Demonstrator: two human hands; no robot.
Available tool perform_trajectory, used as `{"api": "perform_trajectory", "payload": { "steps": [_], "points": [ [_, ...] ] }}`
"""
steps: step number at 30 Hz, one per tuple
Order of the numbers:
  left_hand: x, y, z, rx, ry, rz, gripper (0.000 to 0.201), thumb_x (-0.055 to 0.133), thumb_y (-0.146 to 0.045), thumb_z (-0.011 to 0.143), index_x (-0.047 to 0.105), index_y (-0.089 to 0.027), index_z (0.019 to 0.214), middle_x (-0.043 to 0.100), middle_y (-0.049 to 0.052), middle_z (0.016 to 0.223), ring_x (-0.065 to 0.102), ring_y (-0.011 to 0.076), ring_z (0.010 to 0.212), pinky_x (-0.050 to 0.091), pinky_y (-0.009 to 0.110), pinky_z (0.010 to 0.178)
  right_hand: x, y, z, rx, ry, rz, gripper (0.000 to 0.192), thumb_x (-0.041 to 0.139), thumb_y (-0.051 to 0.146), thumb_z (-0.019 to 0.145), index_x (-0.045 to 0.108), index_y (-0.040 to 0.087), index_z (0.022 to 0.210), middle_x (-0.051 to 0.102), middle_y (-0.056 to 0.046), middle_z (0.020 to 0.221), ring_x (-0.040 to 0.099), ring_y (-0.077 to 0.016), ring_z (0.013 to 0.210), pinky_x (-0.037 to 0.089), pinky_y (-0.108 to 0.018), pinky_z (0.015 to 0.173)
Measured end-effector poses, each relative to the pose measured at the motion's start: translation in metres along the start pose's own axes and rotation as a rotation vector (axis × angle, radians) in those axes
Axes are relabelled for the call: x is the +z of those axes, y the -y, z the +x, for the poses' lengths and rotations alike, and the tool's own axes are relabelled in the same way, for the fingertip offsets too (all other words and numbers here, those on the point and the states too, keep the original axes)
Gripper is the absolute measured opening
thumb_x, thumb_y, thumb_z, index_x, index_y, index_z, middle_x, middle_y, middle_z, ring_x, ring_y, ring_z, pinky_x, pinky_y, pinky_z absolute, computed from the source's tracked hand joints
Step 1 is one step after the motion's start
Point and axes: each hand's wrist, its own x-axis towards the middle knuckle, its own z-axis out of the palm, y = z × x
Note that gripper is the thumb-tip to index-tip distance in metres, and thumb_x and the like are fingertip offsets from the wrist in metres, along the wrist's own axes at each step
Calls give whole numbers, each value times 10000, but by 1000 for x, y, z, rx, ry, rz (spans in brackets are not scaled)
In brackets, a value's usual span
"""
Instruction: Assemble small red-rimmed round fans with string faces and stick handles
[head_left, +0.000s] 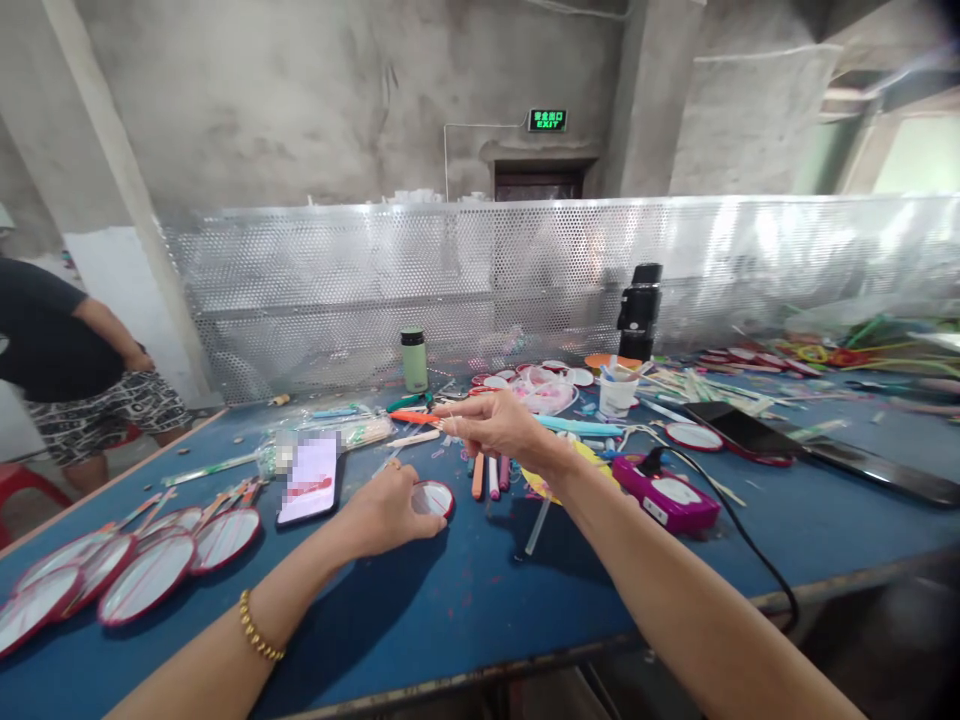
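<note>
My left hand [386, 512] is closed at the edge of a small round red-rimmed disc [435, 497], low over the blue table. Beyond it, my right hand [499, 432] has its thumb and fingers pinched together; whatever is between them is too small or blurred to name. Just past those fingertips lies an orange-handled tool [414, 416], and I cannot tell whether they touch it. Under the right hand several coloured sticks [478, 475] lie side by side. A yellow disc [536, 482] is partly hidden by my right forearm.
Larger red-rimmed discs on sticks [150, 578] overlap at the left, near a phone [311, 480]. At the right are a purple device [667, 497] with a black cable, a white cup [617, 394] and dark phones [750, 430]. A green bottle [414, 362] and black flask [639, 315] stand behind.
</note>
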Motion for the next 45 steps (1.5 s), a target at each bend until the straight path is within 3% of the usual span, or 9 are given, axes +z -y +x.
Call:
{"api": "perform_trajectory", "payload": {
  "steps": [2,5,9,12,19,28,37,45],
  "points": [
    [-7,-1,3,-34,66,-114,382,699,-524,598,598,-167,687,528,12,671,490,170,660,306,256,579,1,-4,1,-15,4,36,451,684,417,775,681,164,1149,515,71,398,292,-31,321,199,-172,317],
    [-26,-4,7,-130,284,-483,350,623,-511,714,585,-163,712,498,-16,641,444,117,587,290,232,518,1,-7,3,-56,11,57,433,672,418,785,688,160,1132,482,84,373,271,-28,305,186,-163,301],
    [-46,-4,10,-205,318,-1070,338,584,-491,790,578,-183,930,528,-4,724,464,102,597,333,220,500,7,-3,0,-133,-77,0,354,652,392,802,724,157,1057,472,74,381,357,-35,319,237,-143,297],
    [-47,-1,11,-203,318,-1253,354,580,-480,818,559,-199,1031,556,11,767,508,104,632,384,224,535,21,2,-5,-128,-105,-2,356,628,370,815,702,184,1110,533,56,464,436,-55,354,303,-147,297],
    [-40,-6,11,-186,306,-1331,331,609,-474,810,548,-196,981,561,5,773,535,101,626,403,221,514,48,2,-6,-178,-247,-10,224,617,291,800,738,167,942,506,53,460,443,-58,374,345,-154,326],
    [-34,-10,12,-198,288,-1382,309,621,-434,815,566,-176,977,581,11,791,534,96,612,419,218,517,51,-1,-4,-199,-269,26,204,588,262,791,733,148,876,525,43,471,464,-59,395,340,-149,359],
    [-31,-10,12,-178,241,-1414,285,651,-408,803,598,-163,939,577,8,753,520,96,614,422,217,524,53,3,-7,-176,-257,42,230,559,279,823,734,140,876,509,58,450,371,-35,347,308,-150,355],
    [-33,-20,13,-125,212,-1430,284,652,-401,804,620,-154,941,575,11,736,497,90,567,437,213,494,54,-14,4,-284,-383,-59,168,581,264,802,693,145,840,531,47,473,484,-77,428,381,-187,456]
  ]
}}
